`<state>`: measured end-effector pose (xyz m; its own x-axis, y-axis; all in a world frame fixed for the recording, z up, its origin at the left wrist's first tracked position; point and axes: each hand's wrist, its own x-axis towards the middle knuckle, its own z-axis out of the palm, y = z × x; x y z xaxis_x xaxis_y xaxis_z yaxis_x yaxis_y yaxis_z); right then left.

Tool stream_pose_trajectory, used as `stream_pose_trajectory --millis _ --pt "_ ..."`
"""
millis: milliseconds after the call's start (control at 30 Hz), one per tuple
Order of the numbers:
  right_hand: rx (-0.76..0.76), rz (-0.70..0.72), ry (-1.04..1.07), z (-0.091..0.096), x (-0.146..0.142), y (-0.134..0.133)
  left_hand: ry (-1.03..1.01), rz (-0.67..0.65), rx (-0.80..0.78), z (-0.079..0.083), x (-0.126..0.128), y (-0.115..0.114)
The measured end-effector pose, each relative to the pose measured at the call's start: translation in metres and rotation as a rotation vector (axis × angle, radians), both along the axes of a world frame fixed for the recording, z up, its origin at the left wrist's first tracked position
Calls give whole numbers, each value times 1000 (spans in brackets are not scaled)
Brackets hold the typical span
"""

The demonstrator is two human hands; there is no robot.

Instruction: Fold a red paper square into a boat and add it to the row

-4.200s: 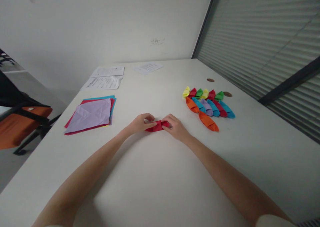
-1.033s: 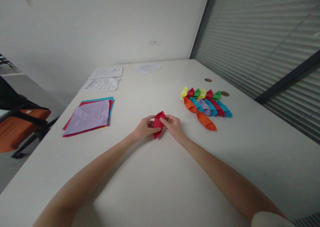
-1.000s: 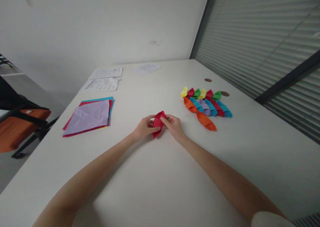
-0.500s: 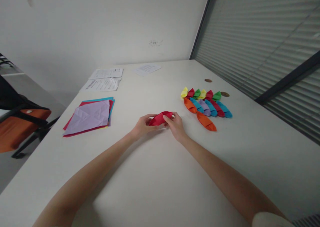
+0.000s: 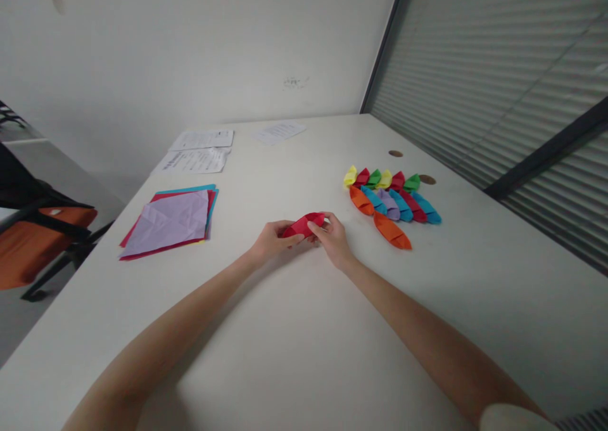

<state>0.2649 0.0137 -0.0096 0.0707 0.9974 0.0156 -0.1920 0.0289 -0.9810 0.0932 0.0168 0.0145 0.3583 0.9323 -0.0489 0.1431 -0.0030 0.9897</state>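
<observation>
A red folded paper boat (image 5: 303, 226) is held just above the white table, tilted up to the right. My left hand (image 5: 272, 241) grips its left end, with the thumb along the near side. My right hand (image 5: 333, 238) pinches the right end, thumb pressed on the near face. The fingertips behind and under the paper are partly hidden. To the right lie several similar folded boats in rows, among them an orange boat (image 5: 392, 231) nearest to my right hand.
On the left lies a stack of coloured paper squares, a crumpled purple sheet (image 5: 168, 223) on top. Printed papers (image 5: 197, 160) lie at the back left, another printed sheet (image 5: 280, 132) by the wall. Blinds (image 5: 498, 70) border the right side; an orange chair (image 5: 42, 241) stands left.
The left thumb has come onto the near side of the red paper boat, and the right thumb has shifted slightly left. Both hands stay in nearly the same place.
</observation>
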Motion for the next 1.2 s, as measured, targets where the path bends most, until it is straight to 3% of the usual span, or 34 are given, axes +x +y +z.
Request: stream_pose_trajectory --millis 133,267,433,600,767,933,1200 --pt "102 -103 -104 -5 7 6 -73 86 -14 1 -6 6" --pt "187 -162 -378 -10 17 10 -83 141 73 -5 -13 16" --pt "371 -143 -612 -11 19 8 157 120 211 -13 -16 21" --pt "545 -4 -755 -11 16 5 457 121 291 -13 -20 23" --pt "429 148 -885 -11 16 5 565 -31 391 -8 -26 22" --pt "358 262 -1170 1 18 3 667 -152 425 -3 -32 23" --pt "364 229 -1302 8 18 -2 741 -117 465 -10 -36 26"
